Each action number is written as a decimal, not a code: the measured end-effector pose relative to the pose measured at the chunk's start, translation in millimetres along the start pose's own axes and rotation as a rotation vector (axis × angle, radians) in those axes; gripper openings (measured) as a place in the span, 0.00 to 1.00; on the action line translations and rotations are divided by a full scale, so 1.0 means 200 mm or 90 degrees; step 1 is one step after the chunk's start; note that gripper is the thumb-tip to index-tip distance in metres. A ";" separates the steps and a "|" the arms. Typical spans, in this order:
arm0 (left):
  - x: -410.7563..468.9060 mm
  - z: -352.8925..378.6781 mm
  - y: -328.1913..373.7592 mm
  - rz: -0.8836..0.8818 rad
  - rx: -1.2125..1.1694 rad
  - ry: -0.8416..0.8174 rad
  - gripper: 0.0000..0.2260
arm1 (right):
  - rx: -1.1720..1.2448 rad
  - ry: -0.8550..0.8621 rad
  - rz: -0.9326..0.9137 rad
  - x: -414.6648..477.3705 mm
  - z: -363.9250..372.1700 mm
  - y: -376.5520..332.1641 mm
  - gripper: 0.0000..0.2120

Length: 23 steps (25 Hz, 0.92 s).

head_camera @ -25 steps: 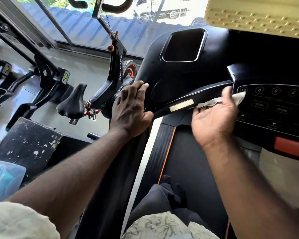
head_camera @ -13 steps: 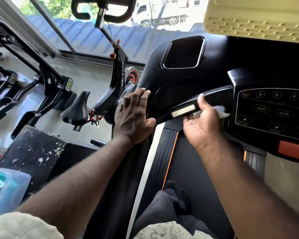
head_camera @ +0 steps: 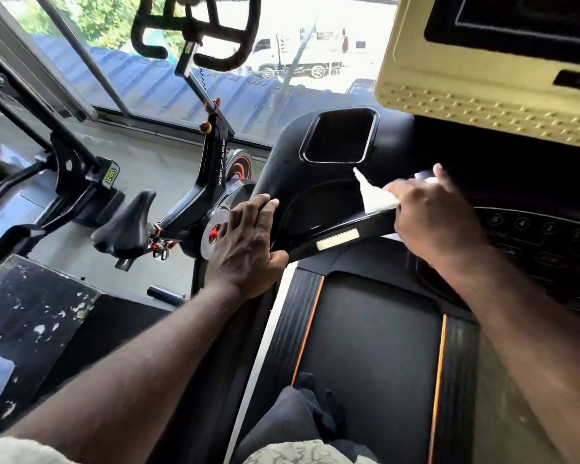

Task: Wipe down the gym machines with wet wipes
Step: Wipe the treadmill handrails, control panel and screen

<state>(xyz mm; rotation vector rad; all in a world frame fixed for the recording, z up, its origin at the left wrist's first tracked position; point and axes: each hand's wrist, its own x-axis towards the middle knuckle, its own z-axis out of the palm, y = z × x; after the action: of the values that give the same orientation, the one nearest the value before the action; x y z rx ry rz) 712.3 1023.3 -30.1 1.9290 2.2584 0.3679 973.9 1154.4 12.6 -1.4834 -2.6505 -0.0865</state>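
Observation:
I stand on a black treadmill (head_camera: 369, 333) and face its glossy console (head_camera: 302, 182), which has a recessed cup holder (head_camera: 339, 135). My left hand (head_camera: 245, 246) lies on the console's left edge, fingers straight and thumb hooked under the rim. My right hand (head_camera: 432, 216) grips a crumpled white wet wipe (head_camera: 375, 195) and holds it on the console just above the handrail (head_camera: 339, 236). A corner of the wipe sticks up toward the cup holder. The keypad (head_camera: 536, 242) lies to the right of that hand.
A black spin bike (head_camera: 211, 182) with its saddle (head_camera: 124, 229) stands just left of the treadmill, in front of a large window. A scuffed black box (head_camera: 31, 319) sits at lower left. The yellow display housing (head_camera: 482, 95) hangs over the console at upper right.
My right hand has carried the wipe from under the handrail up onto the console surface above it. The left hand has stayed on the console's edge.

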 end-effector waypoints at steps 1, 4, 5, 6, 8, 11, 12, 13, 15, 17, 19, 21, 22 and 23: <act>0.00 0.00 -0.01 0.004 -0.002 0.002 0.39 | -0.084 -0.081 0.002 0.01 0.02 -0.03 0.15; -0.01 0.00 -0.01 0.003 -0.019 0.012 0.39 | -0.133 -0.209 -0.028 0.02 0.08 -0.23 0.21; 0.00 0.00 -0.01 0.000 -0.022 0.015 0.40 | -0.110 -0.235 -0.057 0.02 0.09 -0.33 0.22; -0.01 0.00 -0.01 -0.008 -0.029 0.017 0.40 | -0.093 -0.253 -0.096 0.03 0.11 -0.42 0.23; -0.01 0.00 -0.01 -0.035 -0.055 0.016 0.42 | -0.073 -0.247 -0.189 0.02 0.17 -0.53 0.27; -0.01 0.01 -0.03 -0.045 -0.103 0.019 0.43 | -0.033 -0.167 -0.233 -0.01 0.15 -0.38 0.26; 0.00 0.02 -0.04 -0.058 -0.125 0.013 0.44 | -0.010 -0.131 -0.211 -0.01 0.12 -0.28 0.24; 0.00 0.02 -0.04 -0.076 -0.144 0.002 0.45 | 0.000 -0.124 -0.168 -0.01 0.06 -0.19 0.21; 0.01 0.02 -0.04 -0.113 -0.158 -0.023 0.46 | 0.011 -0.191 -0.067 0.03 -0.04 -0.08 0.18; 0.02 0.03 -0.04 -0.133 -0.154 -0.025 0.47 | 0.066 -0.171 0.018 0.17 -0.07 -0.11 0.15; 0.02 0.01 -0.04 -0.172 -0.151 -0.027 0.48 | 0.210 -0.023 0.041 0.36 -0.03 -0.22 0.17; 0.04 0.01 -0.03 -0.237 -0.137 -0.048 0.49 | 0.282 0.010 -0.071 0.49 0.05 -0.39 0.23; 0.05 0.01 -0.03 -0.264 -0.120 -0.058 0.50 | 0.278 -0.054 -0.162 0.53 0.11 -0.46 0.25; 0.06 0.01 -0.02 -0.282 -0.103 -0.065 0.50 | 0.242 -0.142 -0.260 0.53 0.16 -0.52 0.28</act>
<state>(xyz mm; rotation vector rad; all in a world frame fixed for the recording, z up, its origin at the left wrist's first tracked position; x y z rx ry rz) 707.2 1034.2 -32.1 1.2925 2.4127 0.3672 828.6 1192.7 -6.6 -0.8711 -2.8861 0.5491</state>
